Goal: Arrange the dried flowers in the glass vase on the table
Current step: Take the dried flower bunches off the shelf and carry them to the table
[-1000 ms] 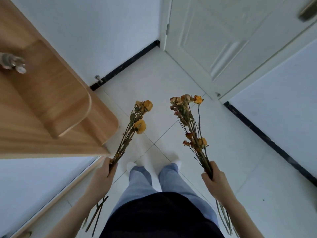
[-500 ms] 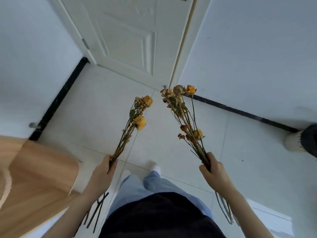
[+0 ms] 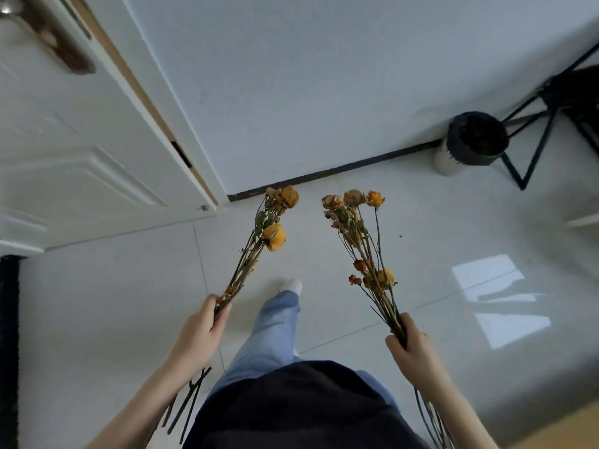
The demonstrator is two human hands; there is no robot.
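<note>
I hold two bunches of dried flowers above a white tiled floor. My left hand (image 3: pixel 201 335) is closed around the stems of the smaller bunch (image 3: pixel 259 241), which has yellow-orange heads pointing up and away. My right hand (image 3: pixel 410 346) grips the fuller bunch (image 3: pixel 359 241), with orange, pink and small red blooms. Both bunches stand nearly upright and their stem ends stick out below my fists. No glass vase or table is in view.
A white door (image 3: pixel 81 150) with a dark handle stands at the left. A dark round bin (image 3: pixel 475 139) sits against the white wall at the right, beside a black metal-framed stand (image 3: pixel 544 124). My leg and white shoe (image 3: pixel 291 285) step forward between the bunches.
The view has swung to the right: the wooden furniture has left the frame, the door has slid to the left, and the bin and black stand have come into sight. Both hands still hold their bunches.
</note>
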